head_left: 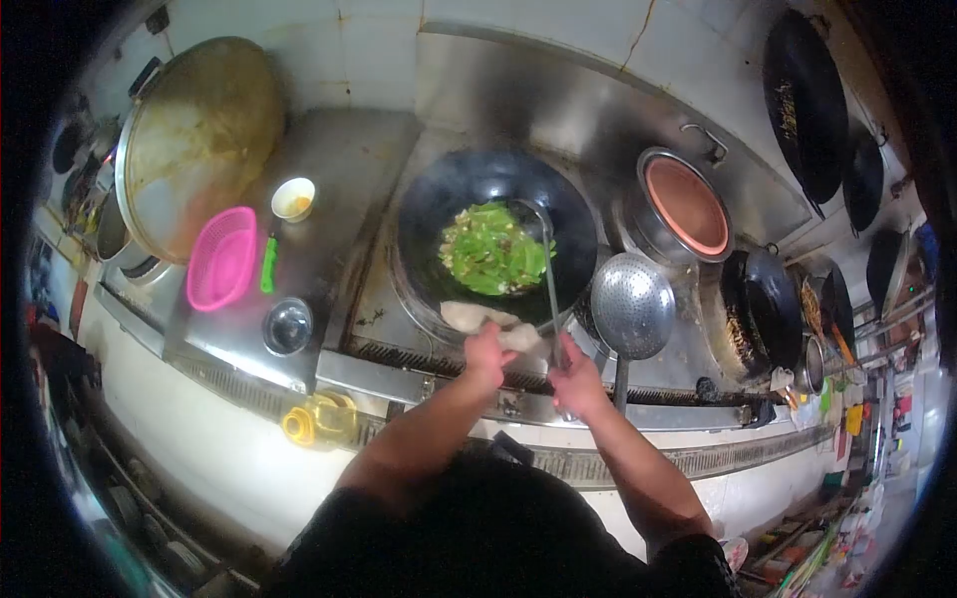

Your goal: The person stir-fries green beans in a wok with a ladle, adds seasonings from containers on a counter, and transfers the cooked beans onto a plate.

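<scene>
A commercial restaurant kitchen: just beyond the fingers (485, 349) a big black wok (439, 199) of green vegetables sits in a stainless steel range bench (339, 169), a long ladle (548, 281) in it. A perforated skimmer (632, 305) lies right of them, and blackened woks (803, 105) hang far right on the tiled wall (299, 50).

Both arms are out in front, the left forearm (424, 448) and the right forearm (638, 463) angling inward so the hands end up close together, just apart. The left hand (488, 351) is curled over, knuckles up, fingers folded in a grip. The right hand (576, 380) sits a touch nearer the body, apparently clenched, its fingertips hidden underneath.
</scene>
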A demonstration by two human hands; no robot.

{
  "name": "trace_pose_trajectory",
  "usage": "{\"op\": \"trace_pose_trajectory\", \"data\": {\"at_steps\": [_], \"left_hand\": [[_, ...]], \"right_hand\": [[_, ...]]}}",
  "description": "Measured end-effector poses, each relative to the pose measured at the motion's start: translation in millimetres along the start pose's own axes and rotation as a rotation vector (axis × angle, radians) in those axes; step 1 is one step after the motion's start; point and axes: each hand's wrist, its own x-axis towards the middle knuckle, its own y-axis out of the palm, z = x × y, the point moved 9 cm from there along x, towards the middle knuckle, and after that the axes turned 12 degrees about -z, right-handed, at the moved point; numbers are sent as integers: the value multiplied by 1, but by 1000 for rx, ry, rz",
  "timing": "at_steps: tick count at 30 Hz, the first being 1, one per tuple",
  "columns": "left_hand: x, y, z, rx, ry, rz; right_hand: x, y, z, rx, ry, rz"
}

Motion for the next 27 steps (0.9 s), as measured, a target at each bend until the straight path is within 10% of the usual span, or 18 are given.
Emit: {"op": "trace_pose_trajectory", "data": {"at_steps": [6, 13, 27], "left_hand": [[-7, -8, -4, 51, 37, -59], [-16, -2, -12, -40, 40, -73], [-6, 13, -5, -153, -85, 83]], "right_hand": [[-25, 1, 23, 94, 130, 313], [-2, 7, 15, 53, 7, 88], [-26, -13, 27, -162, -43, 286]]}}
